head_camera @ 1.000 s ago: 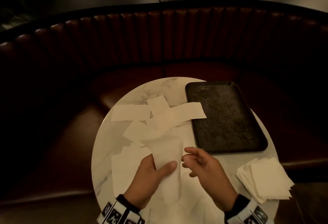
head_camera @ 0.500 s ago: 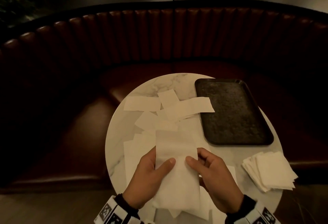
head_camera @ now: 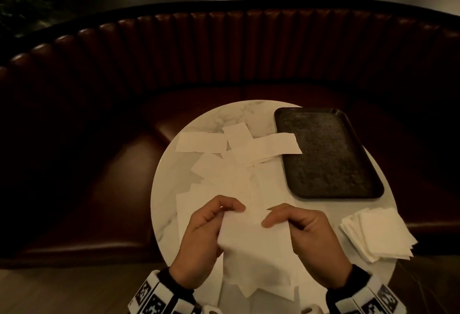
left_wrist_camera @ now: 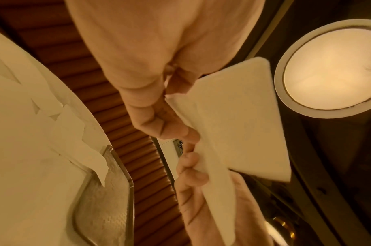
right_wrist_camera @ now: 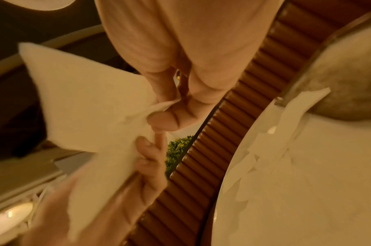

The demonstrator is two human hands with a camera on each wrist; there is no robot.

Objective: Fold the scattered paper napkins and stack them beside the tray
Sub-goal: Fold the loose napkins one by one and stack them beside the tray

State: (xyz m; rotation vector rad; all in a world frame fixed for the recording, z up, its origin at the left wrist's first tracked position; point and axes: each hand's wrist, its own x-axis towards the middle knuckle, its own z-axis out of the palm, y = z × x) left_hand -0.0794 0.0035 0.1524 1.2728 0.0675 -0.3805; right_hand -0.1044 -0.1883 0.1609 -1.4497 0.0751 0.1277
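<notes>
So we've got the napkin (head_camera: 254, 246) pinched w/ left hand (head_camera: 201, 236) & right hand (head_camera: 311, 239), long axis running away from us; stack (head_camera: 378, 234) lies rightward, nearer our right.

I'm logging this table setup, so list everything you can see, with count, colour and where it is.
held napkin: one, white, lifted above the near table edge between both hands
loose napkins: several, overlapping so exact count unclear, white, spread over the table's left and middle
folded stack: one pile, white, near right of the table, just this side of the tray
tray: one, dark, textured, far right of the table
table: one, round, white marble
booth seat: one, dark red, ribbed, curving behind
left hand: pinches the napkin's left edge
right hand: pinches its right edge
</notes>
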